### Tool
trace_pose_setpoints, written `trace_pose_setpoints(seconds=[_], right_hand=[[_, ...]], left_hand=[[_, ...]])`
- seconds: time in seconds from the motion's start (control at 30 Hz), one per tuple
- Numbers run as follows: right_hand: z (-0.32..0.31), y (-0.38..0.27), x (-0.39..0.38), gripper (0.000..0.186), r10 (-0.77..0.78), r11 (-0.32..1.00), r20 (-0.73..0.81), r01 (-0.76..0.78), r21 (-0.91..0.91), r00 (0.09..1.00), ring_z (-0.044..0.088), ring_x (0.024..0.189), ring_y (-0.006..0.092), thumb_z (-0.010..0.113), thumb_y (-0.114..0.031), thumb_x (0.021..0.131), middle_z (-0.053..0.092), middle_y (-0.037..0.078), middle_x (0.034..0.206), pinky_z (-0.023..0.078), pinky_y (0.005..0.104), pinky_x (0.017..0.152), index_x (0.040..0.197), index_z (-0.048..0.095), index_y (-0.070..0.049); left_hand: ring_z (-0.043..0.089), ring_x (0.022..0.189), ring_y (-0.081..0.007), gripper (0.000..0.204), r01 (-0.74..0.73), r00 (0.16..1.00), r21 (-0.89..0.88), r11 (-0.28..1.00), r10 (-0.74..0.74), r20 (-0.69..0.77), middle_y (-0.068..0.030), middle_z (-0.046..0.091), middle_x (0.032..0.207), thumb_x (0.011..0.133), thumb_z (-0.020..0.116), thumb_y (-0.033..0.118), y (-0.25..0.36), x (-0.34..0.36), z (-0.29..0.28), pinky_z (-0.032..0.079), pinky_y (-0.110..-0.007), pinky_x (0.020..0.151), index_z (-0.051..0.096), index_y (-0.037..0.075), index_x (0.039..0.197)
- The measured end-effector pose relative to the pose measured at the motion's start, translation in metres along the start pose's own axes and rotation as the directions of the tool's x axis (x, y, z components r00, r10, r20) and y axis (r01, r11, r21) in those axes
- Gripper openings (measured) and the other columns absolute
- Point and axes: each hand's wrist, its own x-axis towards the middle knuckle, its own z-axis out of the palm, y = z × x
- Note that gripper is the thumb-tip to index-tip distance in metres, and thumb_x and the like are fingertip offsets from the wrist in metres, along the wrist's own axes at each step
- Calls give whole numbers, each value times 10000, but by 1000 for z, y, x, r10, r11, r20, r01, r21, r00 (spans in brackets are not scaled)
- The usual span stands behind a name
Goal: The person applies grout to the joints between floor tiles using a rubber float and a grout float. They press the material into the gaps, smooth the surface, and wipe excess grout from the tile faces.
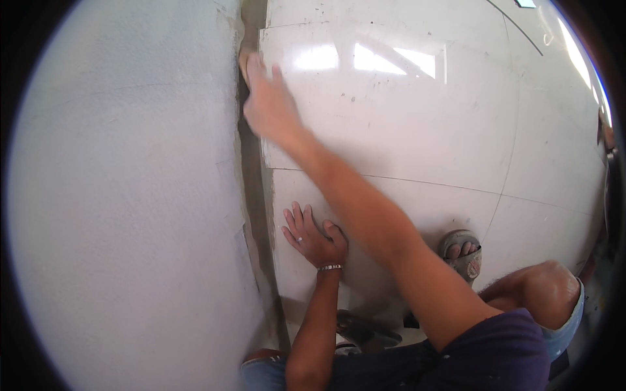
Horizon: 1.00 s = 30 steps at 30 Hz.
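My left hand [314,238] lies flat on the glossy white floor tile [391,130], fingers spread, with a ring on one finger and a bracelet at the wrist. It holds nothing. Farther off, my right hand [270,104] reaches over the gap [253,156] between tile edge and wall, its fingers closed. A narrow tan edge [244,67] shows at the fingers, down by the gap; motion blur and the hand hide what kind of thing it is. Grey-brown, rough material lines the gap.
A pale plastered wall [130,195] rises along the left side. Thin joints [443,187] run between the tiles. My sandaled foot [462,251] stands at the right, near my bent knee [548,293]. Another dark sandal [368,331] is below my arms. A thin dark strip [515,26] lies at the far right.
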Motion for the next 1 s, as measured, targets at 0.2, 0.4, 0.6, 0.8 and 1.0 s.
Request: trace_pose_setpoints(seconds=[0.2,0.4,0.6,0.8,1.0], right_hand=[[37,-59,-216,825,263,944,238,-300,136,935,358,1438,488,451,136,814,347,271,1591,234,489,1244,1586,174,55],[-15,-52,-166,780,355,850,88,-361,383,931,428,1388,481,499,104,848,392,319,1527,370,473,1162,1575,220,62],[-23,-1,33,463,122,959,-276,-42,280,954,552,1259,498,429,-39,972,594,382,1287,447,502,1067,1423,499,40],[11,-6,-15,762,206,977,-60,-209,-38,977,660,997,489,535,15,864,664,319,1081,538,517,917,1569,245,38],[57,-53,-233,868,206,953,106,-224,203,973,384,1410,488,525,132,818,299,324,1588,371,483,1168,1581,115,82]], left_hand=[[326,1481,-424,507,25,1000,-196,980,-24,6,-226,423,1564,962,487,210,3,-6,1,196,-589,1216,479,-23,1413],[329,1485,-427,512,261,949,-114,959,-233,213,-219,435,1558,947,508,204,-26,-21,15,200,-587,1214,489,-14,1409],[271,1525,-402,515,-11,1000,-30,999,11,22,-191,406,1586,959,482,239,-1,-6,1,125,-599,1228,480,21,1426],[271,1529,-386,508,-6,1000,-81,997,6,-3,-182,445,1569,953,508,222,-1,-7,2,133,-601,1228,510,27,1421],[286,1517,-394,528,-11,998,-245,969,-6,-68,-192,427,1575,973,502,256,-8,-23,7,143,-610,1226,497,21,1446]])
